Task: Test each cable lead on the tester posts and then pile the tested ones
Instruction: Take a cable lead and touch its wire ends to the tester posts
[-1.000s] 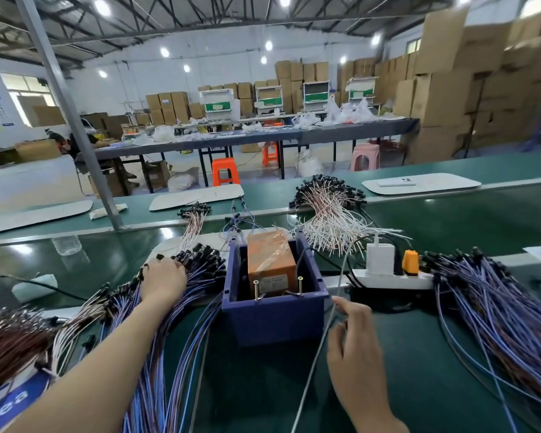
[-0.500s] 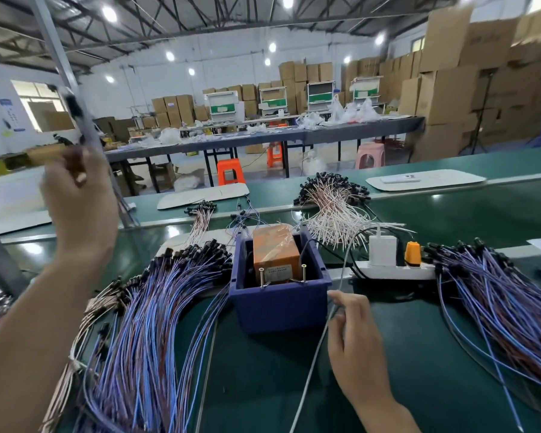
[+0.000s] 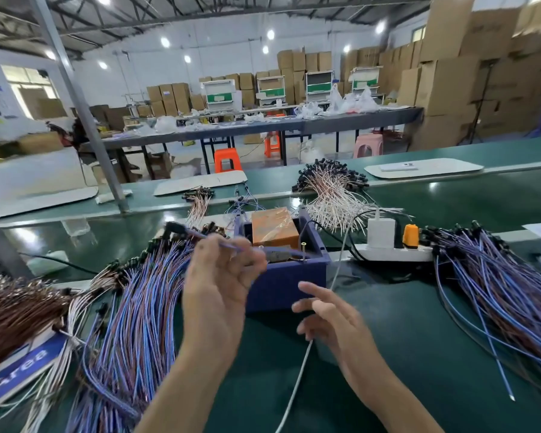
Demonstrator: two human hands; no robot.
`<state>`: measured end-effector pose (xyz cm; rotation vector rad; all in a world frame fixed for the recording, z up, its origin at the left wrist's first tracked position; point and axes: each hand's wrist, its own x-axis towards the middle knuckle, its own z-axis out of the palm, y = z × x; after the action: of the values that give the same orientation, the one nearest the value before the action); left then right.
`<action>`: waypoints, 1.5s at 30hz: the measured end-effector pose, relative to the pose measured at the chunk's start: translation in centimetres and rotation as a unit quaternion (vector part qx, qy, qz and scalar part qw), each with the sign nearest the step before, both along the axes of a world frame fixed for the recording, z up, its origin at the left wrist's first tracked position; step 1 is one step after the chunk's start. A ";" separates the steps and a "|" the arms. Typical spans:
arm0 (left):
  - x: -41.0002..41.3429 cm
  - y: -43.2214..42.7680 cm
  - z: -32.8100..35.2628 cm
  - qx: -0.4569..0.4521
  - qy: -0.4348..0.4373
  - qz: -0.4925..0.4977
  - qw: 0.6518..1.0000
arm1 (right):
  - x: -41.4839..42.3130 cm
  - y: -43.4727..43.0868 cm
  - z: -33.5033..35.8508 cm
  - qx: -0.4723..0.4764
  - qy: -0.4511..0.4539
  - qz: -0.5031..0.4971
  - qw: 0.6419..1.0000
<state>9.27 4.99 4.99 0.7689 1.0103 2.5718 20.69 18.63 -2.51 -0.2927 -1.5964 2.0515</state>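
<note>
The green bench top [image 3: 450, 323] is smooth and glossy. The blue box [image 3: 288, 285] looks matt plastic; its orange block [image 3: 274, 226] wears shiny, crinkled clear film. The tester post [image 3: 303, 250] is bare metal. The lead [image 3: 200, 236] has smooth plastic insulation; the power strip [image 3: 394, 253] is smooth white plastic.

We find the bin [image 3: 289, 282] at the middle of the tabletop [image 3: 403, 354], with the tester [image 3: 274, 226] inside it and a post [image 3: 303, 250] at its near edge. The left pile [image 3: 138, 307] of leads lies beside the bin, the power strip [image 3: 394, 253] to its right, the right pile [image 3: 497, 292] beyond that, and the far pile [image 3: 331, 195] behind. Our left hand [image 3: 219, 289] pinches one lead [image 3: 206, 237] above the bin's left corner. Our right hand [image 3: 334, 317] hovers before the bin, over a cable [image 3: 297, 379].
</note>
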 end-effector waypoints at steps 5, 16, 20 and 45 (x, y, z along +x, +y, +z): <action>0.6 1.1 -5.6 -0.122 -0.031 0.045 0.991 | -1.1 0.7 0.2 -0.184 0.016 0.006 0.983; -0.3 0.7 -8.0 -0.220 0.022 0.070 0.973 | -1.1 1.6 -0.7 -0.276 0.092 -0.083 0.953; 0.9 0.9 -8.4 -0.290 0.107 0.074 0.948 | -0.8 0.7 -0.7 -0.146 0.055 -0.043 0.987; 2.5 1.5 -8.1 -0.269 0.058 -0.030 0.961 | -2.1 -1.6 -1.0 -0.046 -0.051 0.006 0.998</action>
<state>11.81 6.53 -3.13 0.7812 1.5989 2.0591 18.63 17.03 -3.55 -0.4273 -1.5674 2.1543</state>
